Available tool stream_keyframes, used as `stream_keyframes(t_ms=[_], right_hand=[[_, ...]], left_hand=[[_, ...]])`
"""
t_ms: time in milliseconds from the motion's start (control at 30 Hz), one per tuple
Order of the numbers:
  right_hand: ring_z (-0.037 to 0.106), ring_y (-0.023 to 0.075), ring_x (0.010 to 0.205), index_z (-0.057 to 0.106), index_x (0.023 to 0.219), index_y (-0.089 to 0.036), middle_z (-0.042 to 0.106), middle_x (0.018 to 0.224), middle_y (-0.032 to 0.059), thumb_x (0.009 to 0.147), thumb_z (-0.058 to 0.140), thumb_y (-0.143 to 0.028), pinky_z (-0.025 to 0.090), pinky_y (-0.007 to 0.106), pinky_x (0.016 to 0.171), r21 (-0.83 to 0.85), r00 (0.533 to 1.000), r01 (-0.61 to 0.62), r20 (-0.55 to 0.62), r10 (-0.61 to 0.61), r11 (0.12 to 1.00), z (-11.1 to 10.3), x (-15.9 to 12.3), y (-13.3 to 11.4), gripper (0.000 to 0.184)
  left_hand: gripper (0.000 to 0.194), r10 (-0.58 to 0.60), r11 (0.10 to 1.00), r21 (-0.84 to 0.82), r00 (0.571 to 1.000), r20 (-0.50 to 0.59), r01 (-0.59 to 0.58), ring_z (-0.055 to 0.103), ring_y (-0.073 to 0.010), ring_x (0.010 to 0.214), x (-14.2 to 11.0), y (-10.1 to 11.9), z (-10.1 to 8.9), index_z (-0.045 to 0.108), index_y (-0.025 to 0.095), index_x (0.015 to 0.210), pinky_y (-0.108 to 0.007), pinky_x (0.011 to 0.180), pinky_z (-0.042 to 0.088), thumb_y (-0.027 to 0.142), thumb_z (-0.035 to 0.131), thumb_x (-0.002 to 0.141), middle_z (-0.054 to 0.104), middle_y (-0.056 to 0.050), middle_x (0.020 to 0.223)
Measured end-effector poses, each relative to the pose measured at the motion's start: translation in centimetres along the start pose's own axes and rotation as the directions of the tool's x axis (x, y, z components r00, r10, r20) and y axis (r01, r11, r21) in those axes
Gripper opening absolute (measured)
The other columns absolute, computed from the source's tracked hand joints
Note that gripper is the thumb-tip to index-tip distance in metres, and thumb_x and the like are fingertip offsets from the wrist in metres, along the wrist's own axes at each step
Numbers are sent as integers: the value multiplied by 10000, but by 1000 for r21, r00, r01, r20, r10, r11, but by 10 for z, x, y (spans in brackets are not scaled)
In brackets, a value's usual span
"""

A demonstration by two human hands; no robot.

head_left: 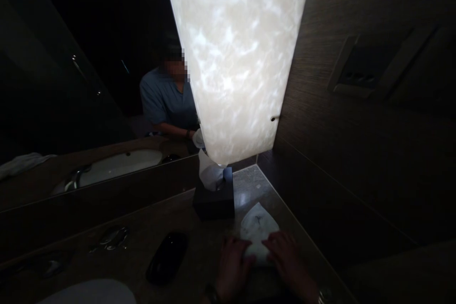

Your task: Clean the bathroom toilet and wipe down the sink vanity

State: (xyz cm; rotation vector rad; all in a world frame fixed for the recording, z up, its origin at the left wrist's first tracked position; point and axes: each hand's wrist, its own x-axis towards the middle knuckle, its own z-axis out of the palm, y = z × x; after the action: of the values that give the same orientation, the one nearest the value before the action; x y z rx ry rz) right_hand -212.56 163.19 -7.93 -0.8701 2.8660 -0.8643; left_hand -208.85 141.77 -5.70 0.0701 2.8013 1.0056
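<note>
A small white folded cloth lies on the dark stone counter near the corner. My left hand rests on its near left edge with fingers bent down onto it. My right hand presses on its near right side, fingers lying over the cloth. Just behind the cloth stands a dark tissue box with a white tissue sticking up.
A tall glowing white stone panel hangs above the box. A black oval dish lies left of my hands, a white basin rim at the lower left. The mirror reflects a person in blue. A dark wall closes the right.
</note>
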Motion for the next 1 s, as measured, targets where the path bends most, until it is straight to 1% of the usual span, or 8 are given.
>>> stream_keyframes(t_ms=[100,267,467,567,667,833,933,1000], right_hand=[[603,271,1026,740,1015,-234,699,1050,82,944,530,-181,475,508,966,-83,987,-128,-109,118,988,-7,22,-5,227],[594,267,1106,662,1177,-234,685,1168,81,928,506,-158,373,541,1105,-109,981,6,-191,-27,994,16,25,-4,303],[665,275,914,730,860,-152,738,899,134,999,382,-230,463,441,907,-244,973,-138,145,177,960,-14,99,9,383],[617,274,1024,709,972,-168,721,1027,120,982,395,-194,389,466,1023,-233,995,-66,59,81,970,-21,105,8,315],[572,249,1101,644,1154,-201,670,1196,96,997,363,-193,369,460,1069,-172,997,-10,-77,-3,985,-9,95,8,321],[639,268,972,695,926,-157,716,970,120,1029,266,-223,471,465,941,-220,992,-102,52,116,970,-6,124,18,446],[588,301,1183,653,1202,-151,682,1223,138,999,374,-224,368,550,1111,-229,1000,-31,-7,30,973,3,120,29,353],[471,289,1356,500,1420,-196,557,1445,115,940,421,-129,283,555,1191,-265,992,39,-107,-70,963,20,104,40,490]], left_hand=[[427,-76,997,-33,995,-65,74,513,-353,1219,26,11,-5,667,86,1189,-541,1096,384,360,450,944,642,-175,1250],[450,-153,986,-99,970,-188,137,515,-297,1247,41,7,11,542,34,1303,-475,1118,401,258,382,948,550,-212,1338],[505,-77,993,-107,961,-264,50,327,-308,1461,46,8,35,561,126,1376,-550,1244,256,277,283,982,433,-144,1547],[540,-193,967,-216,948,-252,139,293,-314,1490,72,19,35,521,19,1390,-499,1266,226,237,254,975,401,-198,1562],[532,-282,937,-288,917,-283,199,323,-326,1480,95,26,31,512,-17,1379,-481,1256,250,211,276,961,377,-235,1567],[523,-218,937,-334,921,-322,105,346,-245,1478,110,19,26,515,60,1404,-417,1259,261,245,268,982,389,-172,1583],[539,-229,934,-333,934,-275,131,372,-274,1464,116,15,27,532,3,1379,-439,1262,255,199,245,967,434,-212,1543],[551,-240,933,-328,935,-263,147,314,-279,1496,110,17,28,471,-30,1418,-439,1273,226,163,249,952,368,-223,1583]])
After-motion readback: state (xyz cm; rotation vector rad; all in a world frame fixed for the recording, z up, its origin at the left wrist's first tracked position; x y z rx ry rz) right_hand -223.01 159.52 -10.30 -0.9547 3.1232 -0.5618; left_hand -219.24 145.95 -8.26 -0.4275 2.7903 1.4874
